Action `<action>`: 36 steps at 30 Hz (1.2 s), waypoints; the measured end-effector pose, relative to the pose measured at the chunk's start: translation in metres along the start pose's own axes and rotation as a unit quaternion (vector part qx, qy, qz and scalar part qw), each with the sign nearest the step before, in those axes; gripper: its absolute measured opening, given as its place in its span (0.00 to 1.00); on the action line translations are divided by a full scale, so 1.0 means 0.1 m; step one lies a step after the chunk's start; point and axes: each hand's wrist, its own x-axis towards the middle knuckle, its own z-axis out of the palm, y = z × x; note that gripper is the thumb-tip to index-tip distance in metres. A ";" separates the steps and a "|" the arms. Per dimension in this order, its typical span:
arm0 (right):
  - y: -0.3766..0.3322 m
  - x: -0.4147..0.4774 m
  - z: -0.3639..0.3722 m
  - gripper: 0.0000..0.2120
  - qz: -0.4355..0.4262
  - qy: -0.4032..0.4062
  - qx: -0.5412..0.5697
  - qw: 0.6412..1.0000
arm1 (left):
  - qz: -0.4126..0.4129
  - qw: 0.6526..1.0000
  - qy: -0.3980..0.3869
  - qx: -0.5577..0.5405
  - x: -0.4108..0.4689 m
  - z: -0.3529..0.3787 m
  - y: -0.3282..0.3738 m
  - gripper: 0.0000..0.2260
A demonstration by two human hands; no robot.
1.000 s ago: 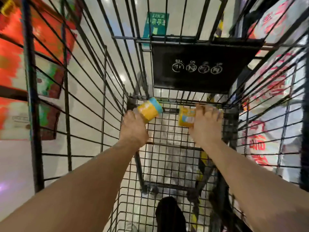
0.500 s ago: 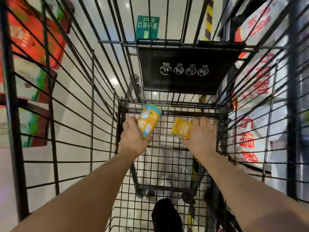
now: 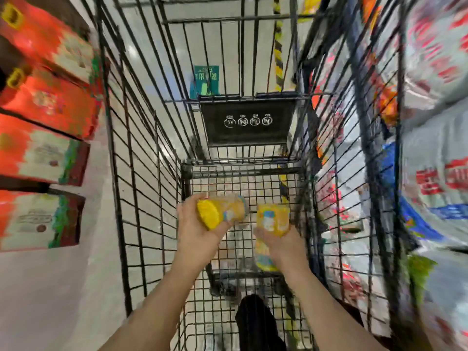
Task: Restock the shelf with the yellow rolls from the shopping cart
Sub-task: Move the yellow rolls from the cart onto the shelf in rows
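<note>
Single wide-angle camera on my head, facing forward and down into the shopping cart [image 3: 248,133], close above it, forearms [image 3: 157,300] entering over its near end.

The left hand [image 3: 200,234] and right hand [image 3: 287,247] are inside the shopping cart [image 3: 141,198], above its wire floor. The left roll [image 3: 225,211] lies in the left hand, the right roll [image 3: 272,220] just beside it in the right hand. Stacked boxes [image 3: 43,153] flank the cart's left side, bags [image 3: 435,173] its right.
</note>
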 end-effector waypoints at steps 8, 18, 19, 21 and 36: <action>-0.20 -1.79 -0.46 0.24 -0.087 -0.016 0.240 0.967 | 0.051 0.982 -0.052 -0.176 -1.19 -0.91 0.68 0.31; -0.13 -4.22 -0.81 0.18 -0.264 0.001 0.327 0.908 | -0.014 0.842 -0.217 -0.494 -2.55 -1.96 1.36 0.33; -0.08 -4.41 -0.84 0.23 -0.262 0.009 0.327 0.908 | -0.037 0.832 -0.244 -0.497 -2.68 -2.03 1.37 0.36; 0.02 -4.73 -0.90 0.29 -0.248 0.036 0.331 0.909 | -0.079 0.824 -0.277 -0.488 -2.93 -2.14 1.38 0.38; 0.78 -6.09 -1.28 0.31 -0.228 0.243 0.357 0.872 | -0.139 0.761 -0.526 -0.355 -4.27 -1.70 1.86 0.22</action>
